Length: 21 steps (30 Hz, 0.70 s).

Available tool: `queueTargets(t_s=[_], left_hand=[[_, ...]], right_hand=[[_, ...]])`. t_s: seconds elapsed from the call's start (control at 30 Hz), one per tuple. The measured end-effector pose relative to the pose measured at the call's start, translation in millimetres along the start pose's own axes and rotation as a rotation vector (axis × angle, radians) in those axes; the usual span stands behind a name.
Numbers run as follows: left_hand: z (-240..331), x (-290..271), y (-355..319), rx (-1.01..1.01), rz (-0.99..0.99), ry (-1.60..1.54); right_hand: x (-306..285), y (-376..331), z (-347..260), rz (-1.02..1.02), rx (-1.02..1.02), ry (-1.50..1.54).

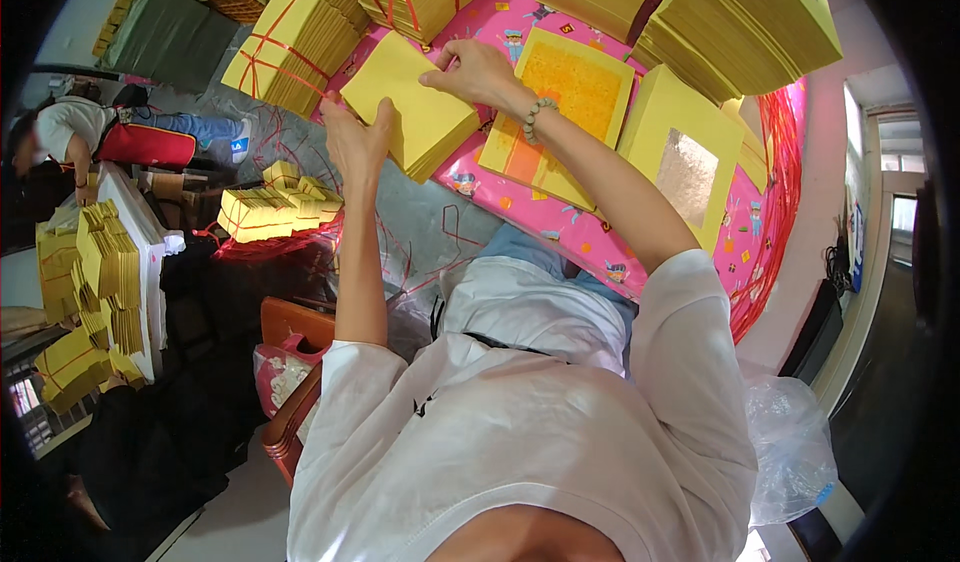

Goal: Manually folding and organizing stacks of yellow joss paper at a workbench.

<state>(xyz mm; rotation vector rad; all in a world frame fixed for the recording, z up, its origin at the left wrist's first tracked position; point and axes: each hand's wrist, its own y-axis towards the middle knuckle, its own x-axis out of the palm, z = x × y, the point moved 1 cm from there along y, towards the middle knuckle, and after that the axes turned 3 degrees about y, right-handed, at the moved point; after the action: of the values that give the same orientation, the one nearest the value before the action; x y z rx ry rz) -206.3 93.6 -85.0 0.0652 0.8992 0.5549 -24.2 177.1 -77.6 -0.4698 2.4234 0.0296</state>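
A thick stack of yellow paper sheets [415, 112] is between my hands, at the near left of the pink-covered table, its near end reaching past the table edge. My left hand [358, 144] grips its left side, thumb on the near side and fingers at the left corner. With curled fingers, my right hand [478, 74] pinches the far right edge; a bead bracelet is on that wrist. Just right of the stack lies a pile of yellow paper with an orange printed top sheet [575, 72]. Beyond it, another yellow pile has a metallic square [688, 177] on top.
Bundles tied with red string [290, 47] stand at the far left, and tall yellow stacks [740, 22] at the far right. Red strings [775, 202] hang over the table's right end. More bundles [280, 207] sit low at left. A person [85, 132] bends at another table.
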Motion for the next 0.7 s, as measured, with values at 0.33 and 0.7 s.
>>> queueTargets(t_s=[0.33, 0.7], left_hand=[[-7.6, 2.8, 0.1, 0.252, 0.068, 0.039], [-9.6, -1.1, -3.9, 0.275, 0.064, 0.034]], right_hand=[[-21.5, -18.3, 0.5, 0.034, -0.115, 0.188], [-69.5, -137.6, 31.9, -0.257, -0.134, -0.541]])
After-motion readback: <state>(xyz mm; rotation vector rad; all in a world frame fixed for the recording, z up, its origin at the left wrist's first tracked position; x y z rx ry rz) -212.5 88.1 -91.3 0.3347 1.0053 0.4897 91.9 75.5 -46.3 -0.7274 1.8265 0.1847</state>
